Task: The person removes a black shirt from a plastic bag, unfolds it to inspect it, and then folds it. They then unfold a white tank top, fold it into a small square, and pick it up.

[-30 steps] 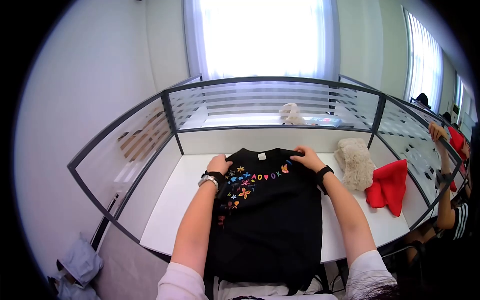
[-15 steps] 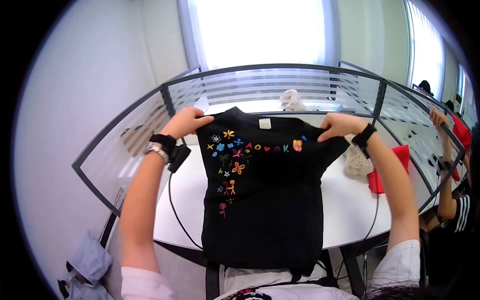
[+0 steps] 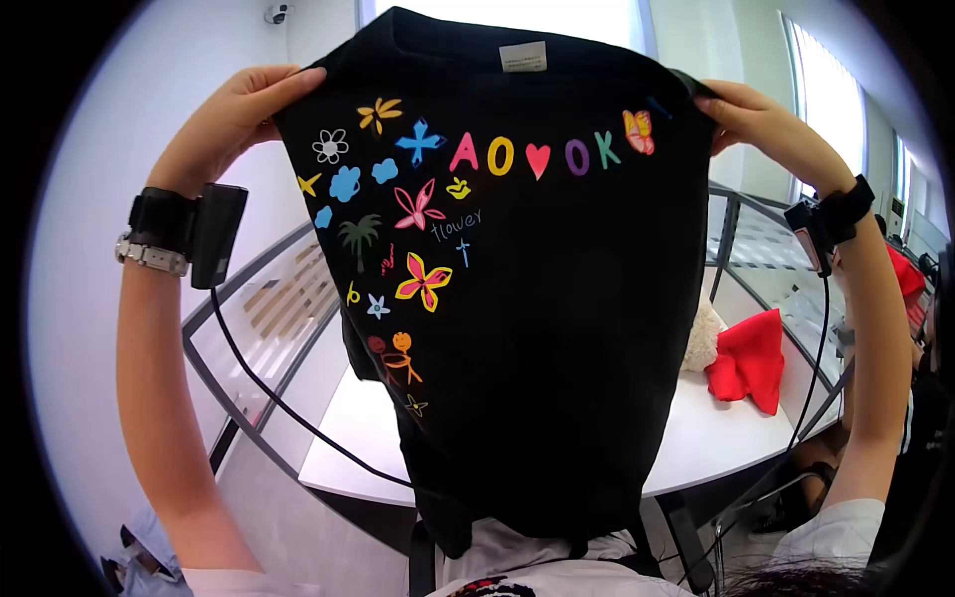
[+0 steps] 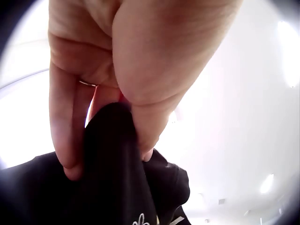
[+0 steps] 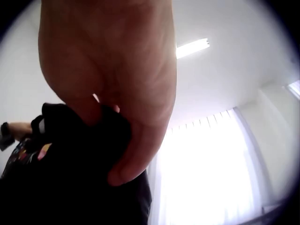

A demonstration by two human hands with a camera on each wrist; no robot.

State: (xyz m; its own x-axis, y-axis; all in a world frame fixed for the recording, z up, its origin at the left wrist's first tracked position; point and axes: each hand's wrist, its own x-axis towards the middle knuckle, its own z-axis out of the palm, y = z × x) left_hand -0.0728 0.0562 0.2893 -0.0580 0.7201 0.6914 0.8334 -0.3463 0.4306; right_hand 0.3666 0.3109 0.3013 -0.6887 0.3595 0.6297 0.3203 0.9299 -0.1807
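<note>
A black T-shirt (image 3: 537, 328) with colourful printed flowers, letters and figures hangs spread out in front of the head camera, its pale neck label at the top. My left hand (image 3: 235, 117) pinches the shirt's left shoulder, and my right hand (image 3: 774, 127) pinches its right shoulder. In the left wrist view, the thumb and fingers of the left hand (image 4: 126, 70) grip a fold of black cloth (image 4: 115, 164). The right wrist view has the right hand (image 5: 112, 79) holding bunched black cloth (image 5: 79, 173). The shirt's lower part hangs near my lap.
Behind the shirt stands a white desk (image 3: 721, 438) with grey-framed partitions. A red cloth (image 3: 751, 360) and a beige fluffy item (image 3: 700, 338) lie on its right side. Cables run from both wrist cameras. Another person is partly visible at the far right.
Both hands have lifted the shirt off the desk, up and closer to the head camera, and moved farther apart. The shirt now hides much of the desk and window.
</note>
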